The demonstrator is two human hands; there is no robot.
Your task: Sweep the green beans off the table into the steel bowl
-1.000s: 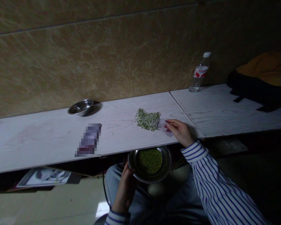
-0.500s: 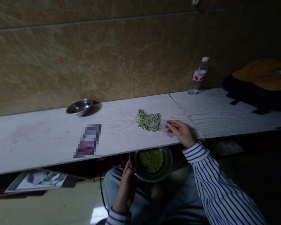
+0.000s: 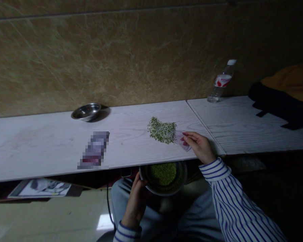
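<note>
A metal bowl point(image 3: 164, 194) with green beans point(image 3: 164, 173) in it, likely mung beans, sits over my lap just below the table's front edge. My left hand point(image 3: 138, 195) grips its left rim, fingers partly hidden behind it. On the white table lies a spread heap of similar green beans point(image 3: 162, 130). My right hand point(image 3: 198, 144) pinches a clear piece of thin plastic point(image 3: 183, 141), whose left end meets the heap's right side. Whether the plastic is a sheet or a bag, I cannot tell.
An empty metal bowl point(image 3: 86, 112) stands by the wall at left. A pixelated flat packet point(image 3: 94, 149) lies near the front edge. At right are a plastic bottle point(image 3: 221, 82) and a dark and orange bag or garment point(image 3: 288, 90). Below left, an open drawer point(image 3: 42, 187) holds printed paper.
The view has shifted slightly, moving the bottle and right hand a little rightward in the picture. Both hands keep their holds, and the heap looks much the same.
</note>
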